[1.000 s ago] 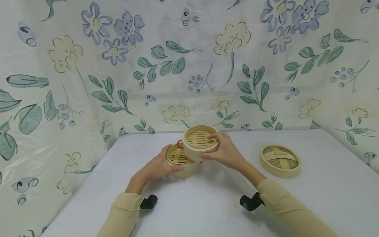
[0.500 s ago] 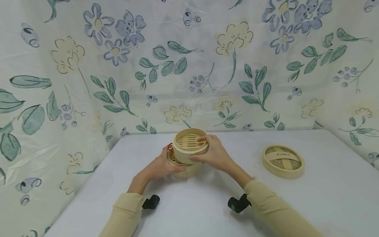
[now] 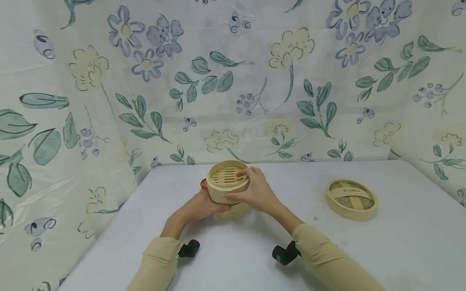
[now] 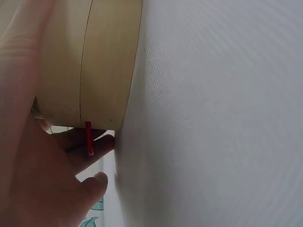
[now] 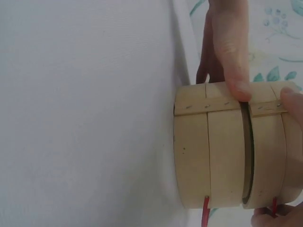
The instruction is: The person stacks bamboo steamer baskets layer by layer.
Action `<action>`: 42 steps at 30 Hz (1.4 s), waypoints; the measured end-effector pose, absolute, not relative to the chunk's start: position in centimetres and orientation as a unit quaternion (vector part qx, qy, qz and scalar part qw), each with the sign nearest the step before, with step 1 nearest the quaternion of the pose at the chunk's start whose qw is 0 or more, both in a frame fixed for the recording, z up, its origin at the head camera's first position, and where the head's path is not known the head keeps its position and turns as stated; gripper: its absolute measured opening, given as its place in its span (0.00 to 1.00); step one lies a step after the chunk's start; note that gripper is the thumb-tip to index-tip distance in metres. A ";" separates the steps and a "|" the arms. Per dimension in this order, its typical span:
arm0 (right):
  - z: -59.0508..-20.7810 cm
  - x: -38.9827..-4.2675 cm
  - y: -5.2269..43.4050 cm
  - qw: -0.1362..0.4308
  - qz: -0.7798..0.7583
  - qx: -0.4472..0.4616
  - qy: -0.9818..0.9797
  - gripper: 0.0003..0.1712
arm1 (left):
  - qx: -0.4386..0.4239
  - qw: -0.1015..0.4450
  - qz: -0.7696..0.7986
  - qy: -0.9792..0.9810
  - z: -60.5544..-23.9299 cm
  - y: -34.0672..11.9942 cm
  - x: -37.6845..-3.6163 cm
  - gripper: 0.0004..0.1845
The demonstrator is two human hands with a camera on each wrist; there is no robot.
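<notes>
A round bamboo steamer basket with a slatted floor is gripped at its right side by my right hand, thumb outside and fingertips over the rim. It sits over a second bamboo steamer basket on the table, mostly hidden in the head view. My left hand holds that lower basket at its left, thumb along the front. From the right wrist, a narrow dark gap shows between the upper basket and lower basket. A red loop hangs from the lower basket's side.
The woven bamboo steamer lid lies on the white table, to the right of the baskets. Behind the table hangs a floral cloth. Black cameras are strapped at both wrists.
My right hand has brought the upper basket leftward and down until it covers the lower one. The left hand keeps holding the lower basket. The head view has shifted slightly.
</notes>
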State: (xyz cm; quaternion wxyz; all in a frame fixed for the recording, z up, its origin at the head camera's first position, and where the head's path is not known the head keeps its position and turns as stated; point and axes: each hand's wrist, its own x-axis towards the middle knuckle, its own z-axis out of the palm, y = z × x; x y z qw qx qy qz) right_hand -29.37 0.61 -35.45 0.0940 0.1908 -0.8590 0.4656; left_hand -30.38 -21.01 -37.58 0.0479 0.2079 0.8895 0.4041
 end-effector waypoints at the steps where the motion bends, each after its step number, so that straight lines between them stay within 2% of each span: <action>1: -35.5 -29.3 0.6 0.095 0.467 0.189 -0.859 0.40 | 0.210 0.049 0.405 0.889 -37.6 -21.0 -30.4 0.54; 13: -36.1 -29.0 -0.3 0.110 0.466 0.179 -0.860 0.39 | 0.224 0.083 0.401 0.885 -37.3 -21.6 -30.4 0.55; 27: -36.4 -28.7 -0.2 0.109 0.440 0.174 -0.874 0.40 | 0.221 0.098 0.420 0.875 -37.3 -21.7 -30.5 0.58; 35: -37.3 -28.6 0.3 0.108 0.430 0.156 -0.883 0.47 | 0.238 0.085 0.445 0.859 -37.1 -21.0 -30.4 0.56; 42: -37.7 -28.8 1.0 0.088 0.438 0.206 -0.871 0.52 | 0.213 0.091 0.436 0.870 -37.2 -21.5 -30.2 0.55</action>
